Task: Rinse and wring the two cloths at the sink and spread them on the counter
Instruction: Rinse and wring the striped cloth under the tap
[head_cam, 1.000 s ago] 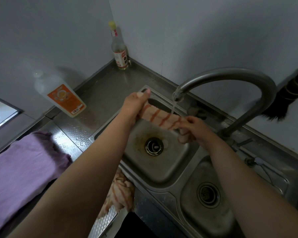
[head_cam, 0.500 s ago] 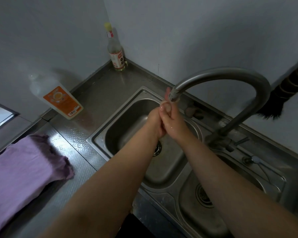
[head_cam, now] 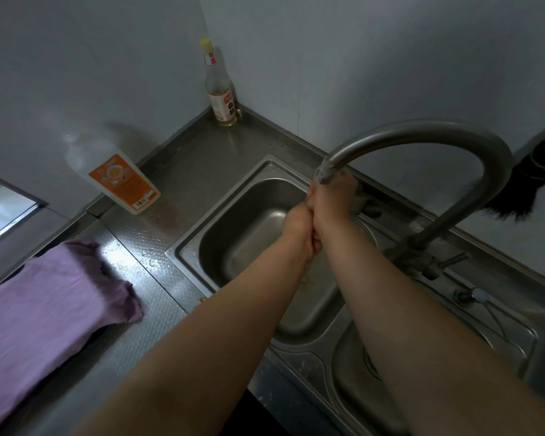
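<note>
My left hand [head_cam: 298, 229] and my right hand [head_cam: 331, 199] are pressed together in closed fists just under the spout of the curved faucet [head_cam: 422, 133], above the left basin of the steel sink [head_cam: 186, 247]. The striped orange cloth is almost wholly hidden inside the fists; a small bit of it [head_cam: 306, 276] shows below my left wrist. A purple cloth [head_cam: 44, 309] lies spread on the steel counter [head_cam: 158, 278] at the far left, apart from both hands.
A tilted detergent bottle with an orange label [head_cam: 120, 180] leans at the wall left of the sink. A glass bottle [head_cam: 221, 92] stands in the back corner. The right basin [head_cam: 353, 372] lies under my right forearm. A dark brush [head_cam: 516, 196] hangs at the right wall.
A second ago the striped cloth was stretched between my hands under the water. The hands have since come together, bunching it into the fists, and have risen closer to the spout.
</note>
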`<action>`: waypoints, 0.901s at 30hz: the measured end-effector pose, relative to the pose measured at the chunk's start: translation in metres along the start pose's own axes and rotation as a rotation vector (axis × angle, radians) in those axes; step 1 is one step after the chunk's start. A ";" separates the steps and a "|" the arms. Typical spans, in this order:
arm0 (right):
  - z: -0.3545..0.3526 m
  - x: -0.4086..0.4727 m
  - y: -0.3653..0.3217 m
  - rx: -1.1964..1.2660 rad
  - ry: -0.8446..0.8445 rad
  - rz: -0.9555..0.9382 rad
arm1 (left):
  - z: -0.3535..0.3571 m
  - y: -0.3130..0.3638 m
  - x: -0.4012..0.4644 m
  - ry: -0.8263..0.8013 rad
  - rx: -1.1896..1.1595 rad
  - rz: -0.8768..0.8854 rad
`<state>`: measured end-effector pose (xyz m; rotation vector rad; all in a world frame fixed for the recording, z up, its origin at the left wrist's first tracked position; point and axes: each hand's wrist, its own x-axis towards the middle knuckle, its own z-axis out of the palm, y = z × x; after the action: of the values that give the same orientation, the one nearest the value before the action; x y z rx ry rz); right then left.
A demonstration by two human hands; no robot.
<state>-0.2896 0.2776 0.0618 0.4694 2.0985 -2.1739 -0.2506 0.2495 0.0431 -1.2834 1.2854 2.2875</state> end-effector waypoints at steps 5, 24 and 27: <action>0.001 0.005 -0.001 0.177 -0.025 0.177 | -0.006 -0.001 0.007 0.019 0.054 0.036; -0.088 0.011 0.012 -0.085 -0.753 0.336 | -0.062 0.081 0.003 -0.043 -0.047 0.297; -0.090 0.010 0.009 -0.279 -0.593 0.290 | -0.057 0.080 -0.012 -0.087 0.014 0.276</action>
<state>-0.2825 0.3675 0.0493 0.0745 1.8174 -1.5733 -0.2546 0.1605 0.0863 -1.0436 1.5273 2.4794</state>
